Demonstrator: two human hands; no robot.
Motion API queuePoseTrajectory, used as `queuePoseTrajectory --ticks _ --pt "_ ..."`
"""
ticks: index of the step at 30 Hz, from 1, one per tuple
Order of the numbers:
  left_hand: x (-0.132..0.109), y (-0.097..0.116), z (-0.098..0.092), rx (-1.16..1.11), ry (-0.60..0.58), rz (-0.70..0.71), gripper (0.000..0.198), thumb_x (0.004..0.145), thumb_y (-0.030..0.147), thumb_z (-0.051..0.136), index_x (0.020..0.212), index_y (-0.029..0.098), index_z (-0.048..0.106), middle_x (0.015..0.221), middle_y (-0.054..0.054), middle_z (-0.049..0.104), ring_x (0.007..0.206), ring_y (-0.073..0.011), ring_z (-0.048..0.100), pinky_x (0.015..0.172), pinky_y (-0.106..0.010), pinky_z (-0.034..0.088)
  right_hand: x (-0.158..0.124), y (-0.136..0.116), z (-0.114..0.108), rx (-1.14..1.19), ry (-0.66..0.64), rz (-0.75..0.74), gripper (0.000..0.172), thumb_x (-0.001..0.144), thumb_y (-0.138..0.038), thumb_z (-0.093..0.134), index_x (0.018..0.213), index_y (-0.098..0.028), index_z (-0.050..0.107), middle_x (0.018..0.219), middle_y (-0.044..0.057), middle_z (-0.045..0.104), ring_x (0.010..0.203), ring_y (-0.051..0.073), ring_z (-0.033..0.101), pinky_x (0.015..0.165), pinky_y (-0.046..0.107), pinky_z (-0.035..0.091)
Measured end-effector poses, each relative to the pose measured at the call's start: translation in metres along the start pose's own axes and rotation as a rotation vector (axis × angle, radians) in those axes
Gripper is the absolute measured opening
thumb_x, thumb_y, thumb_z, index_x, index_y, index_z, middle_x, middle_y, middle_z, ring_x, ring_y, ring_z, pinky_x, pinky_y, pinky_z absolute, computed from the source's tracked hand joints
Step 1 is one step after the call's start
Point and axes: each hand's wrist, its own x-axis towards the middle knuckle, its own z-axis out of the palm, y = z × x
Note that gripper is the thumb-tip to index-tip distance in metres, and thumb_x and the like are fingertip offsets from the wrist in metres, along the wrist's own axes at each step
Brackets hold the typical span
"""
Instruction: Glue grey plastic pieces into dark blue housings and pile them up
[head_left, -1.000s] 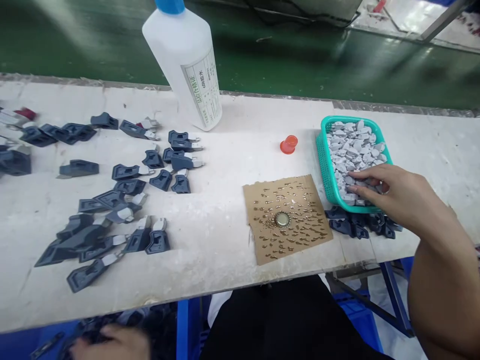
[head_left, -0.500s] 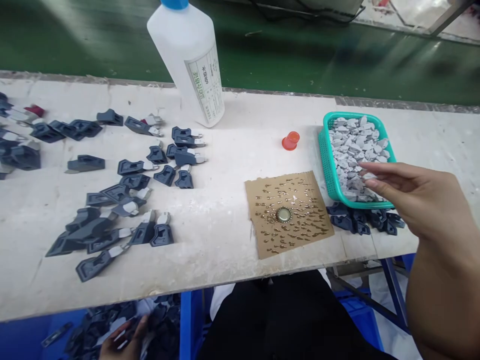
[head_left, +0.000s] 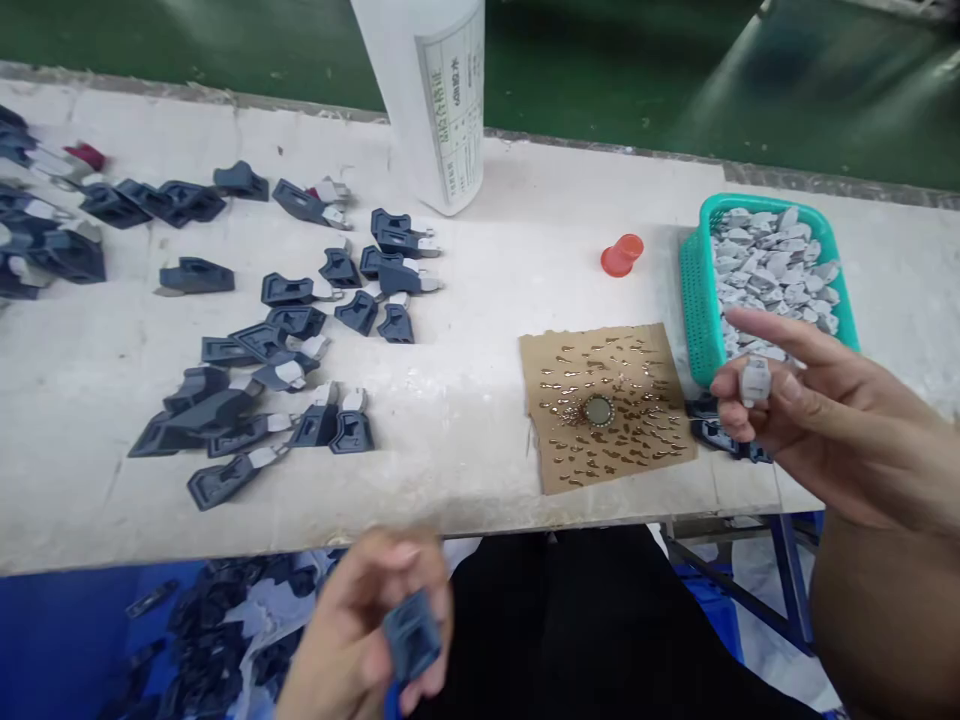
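Note:
My left hand (head_left: 375,620), a little blurred, is closed on a dark blue-grey plastic part (head_left: 412,636) with a hollow face, in front of the table edge. Pinched between the thumb and a finger of my right hand (head_left: 832,410) is a small light-grey plastic piece (head_left: 754,381); the index finger points out over the green basket (head_left: 847,290). Many similar light-grey pieces (head_left: 780,265) fill that basket. To its left lies a square of brown cardboard (head_left: 559,470) dotted with shiny drops, with a metal bottle cap (head_left: 598,410) on it.
Dark parts with light-grey tips (head_left: 225,480) are spread over the table's left half. A white bottle (head_left: 454,150) with a label stands at the back, and a small red cup (head_left: 622,255) right of it. Below the edge, a blue bin (head_left: 60,640) holds more dark parts.
My left hand has come up out of the bin with a dark part. My right hand has drawn back toward me from the basket, holding a light-grey piece. The view has shifted.

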Motion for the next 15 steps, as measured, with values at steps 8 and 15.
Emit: queuePoseTrajectory --ticks 8,15 --pt "0.104 -0.03 0.077 -0.267 0.038 -0.059 0.021 0.08 0.036 0.089 0.096 0.027 0.08 0.089 0.002 0.08 0.077 -0.0081 0.075 0.067 -0.014 0.06 0.004 0.018 0.02 0.139 -0.113 0.052 0.024 0.078 -0.052 0.089 0.091 -0.034 0.081 0.085 -0.001 0.08 0.071 0.012 0.077 0.067 0.015 0.065" --pt "0.113 -0.03 0.082 -0.389 0.068 -0.054 0.023 0.08 0.016 0.088 0.097 0.025 0.076 0.093 0.005 0.08 0.09 -0.0136 0.081 0.074 -0.02 0.068 0.004 0.019 0.029 0.037 -0.047 0.018 0.029 0.072 -0.054 0.093 0.092 -0.036 0.08 0.076 -0.003 0.078 0.061 0.013 0.074 0.057 0.018 0.064"
